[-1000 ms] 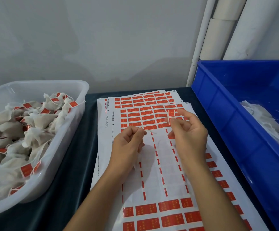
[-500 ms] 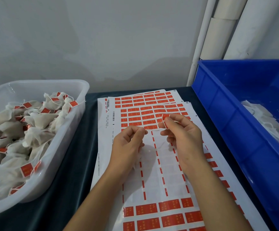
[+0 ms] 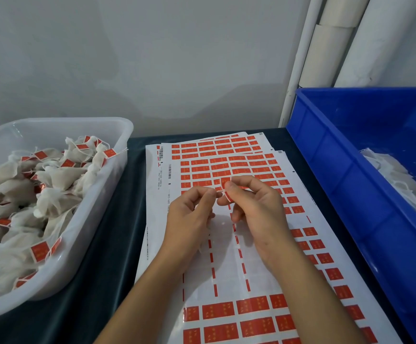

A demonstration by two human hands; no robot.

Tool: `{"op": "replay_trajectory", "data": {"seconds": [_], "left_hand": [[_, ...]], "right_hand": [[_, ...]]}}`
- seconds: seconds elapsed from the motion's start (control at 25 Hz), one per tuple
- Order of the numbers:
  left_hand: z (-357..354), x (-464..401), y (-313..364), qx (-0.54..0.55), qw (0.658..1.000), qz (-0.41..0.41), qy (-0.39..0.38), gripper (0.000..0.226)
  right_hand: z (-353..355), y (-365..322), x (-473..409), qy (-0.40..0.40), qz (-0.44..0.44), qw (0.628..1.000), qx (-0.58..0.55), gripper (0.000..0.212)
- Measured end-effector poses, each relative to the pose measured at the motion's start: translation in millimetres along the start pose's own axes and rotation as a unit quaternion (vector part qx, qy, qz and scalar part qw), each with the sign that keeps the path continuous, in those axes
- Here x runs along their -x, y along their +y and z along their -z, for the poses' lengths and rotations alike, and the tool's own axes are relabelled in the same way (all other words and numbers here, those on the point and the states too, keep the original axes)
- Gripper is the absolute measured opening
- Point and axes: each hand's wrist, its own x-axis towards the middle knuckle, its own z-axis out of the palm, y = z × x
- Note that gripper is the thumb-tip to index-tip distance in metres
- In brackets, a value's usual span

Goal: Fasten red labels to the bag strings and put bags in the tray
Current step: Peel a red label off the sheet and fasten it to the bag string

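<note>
Fingertips of your two hands meet at the centre of the frame, above the label sheets. Your right hand (image 3: 256, 214) pinches a red label (image 3: 224, 182) between thumb and forefinger, the other fingers curled loosely beneath. Your left hand (image 3: 189, 219) has its thumb and forefinger pressed together as if nipping something thin just beside the label; whether that is the bag string you cannot tell from this view, since the string is too fine to see. A pale, blurred shape under your left palm may be a bag, but it is mostly hidden.

Below both hands lies the top label sheet (image 3: 226, 256), its middle rows stripped to bare backing with only narrow red slivers left, and full rows of red labels above your fingers and along the lower edge of the frame. More sheets are fanned out beneath it toward the top. All of them rest on a dark tablecloth (image 3: 112, 244).

At the left of the frame sits the white plastic tray (image 3: 125, 135), heaped with white mesh bags (image 3: 58, 177) that already carry red labels on their strings. At the right stands a blue plastic bin (image 3: 350, 194) holding a pile of unlabelled white bags (image 3: 398, 175) in its far corner. White pipes (image 3: 333, 40) rise against the grey wall at upper right.
</note>
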Motion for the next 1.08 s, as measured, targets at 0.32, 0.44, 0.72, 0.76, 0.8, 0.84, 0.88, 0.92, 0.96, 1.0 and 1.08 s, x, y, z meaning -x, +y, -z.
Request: {"op": "replay_trajectory", "data": {"seconds": [0.32,0.44,0.72,0.76,0.8,0.84,0.88,0.92,0.96,1.0,1.08], "left_hand": [[-1.0,0.3,0.3,-0.019,1.000,-0.010,-0.006,0.024],[-1.2,1.1,1.3,-0.027,0.999,-0.017,-0.008,0.023],[-1.5,1.9,3.6,-0.028,0.999,-0.020,-0.011,0.026],[-1.6,1.9,3.8,-0.029,0.999,-0.019,-0.011,0.026],[-1.7,1.8,3.7,-0.030,0.999,-0.019,-0.010,0.025],[-1.8,1.7,3.5,-0.031,0.999,-0.020,-0.011,0.025],[-1.6,1.7,3.2,-0.032,0.999,-0.021,-0.011,0.024],[-1.6,1.7,3.1,-0.032,0.999,-0.022,-0.011,0.024],[-1.5,1.9,3.0,-0.033,0.999,-0.022,-0.011,0.024],[-1.4,1.9,3.0,-0.033,0.999,-0.023,-0.011,0.024],[-1.2,2.1,3.1,-0.033,0.999,-0.025,-0.013,0.024]], "right_hand": [[-3.2,2.8,0.1,0.014,0.010,1.000,0.018,0.009],[-3.8,3.6,0.1,0.016,0.014,1.000,0.023,0.010],[-4.8,5.1,-0.8,0.016,0.023,0.999,0.039,0.009],[-5.2,5.2,-1.0,0.016,0.023,0.999,0.041,0.009],[-5.4,5.3,-1.1,0.016,0.024,0.999,0.042,0.009],[-5.5,5.5,-1.3,0.016,0.025,0.999,0.043,0.009],[-5.4,5.6,-1.2,0.017,0.025,0.999,0.044,0.009],[-5.1,5.8,-1.2,0.017,0.026,0.998,0.045,0.009],[-4.9,5.9,-1.2,0.017,0.028,0.998,0.047,0.009],[-4.7,6.1,-1.1,0.017,0.030,0.998,0.049,0.008],[-4.8,6.1,-1.2,0.016,0.032,0.998,0.052,0.008]]}}
